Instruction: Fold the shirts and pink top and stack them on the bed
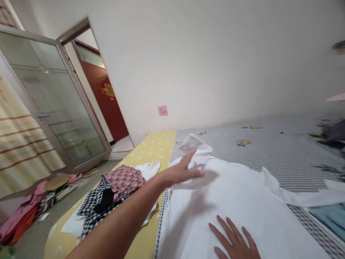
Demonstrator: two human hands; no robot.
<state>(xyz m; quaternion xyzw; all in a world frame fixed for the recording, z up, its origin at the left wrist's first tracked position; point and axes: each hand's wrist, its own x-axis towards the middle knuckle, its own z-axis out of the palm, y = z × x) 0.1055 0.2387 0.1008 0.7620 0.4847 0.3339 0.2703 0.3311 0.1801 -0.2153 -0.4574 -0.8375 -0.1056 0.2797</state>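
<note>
A white shirt (242, 201) lies spread on a bed covered with a grey checked sheet (269, 147). My left hand (182, 172) reaches out over the shirt's left side. It is closed on a bunched part of the white fabric (196, 153), which is lifted off the bed. My right hand (234, 241) lies flat on the lower part of the shirt, fingers spread and holding nothing. One sleeve (302, 196) stretches away to the right.
A pile of clothes, pink floral (122, 180) on black-and-white checked, sits on a yellow sheet (153, 147) at the bed's left. A blue garment (332, 216) and dark clothes (334, 133) lie at the right. A glass door (54, 104) and floor clutter (32, 205) are at the left.
</note>
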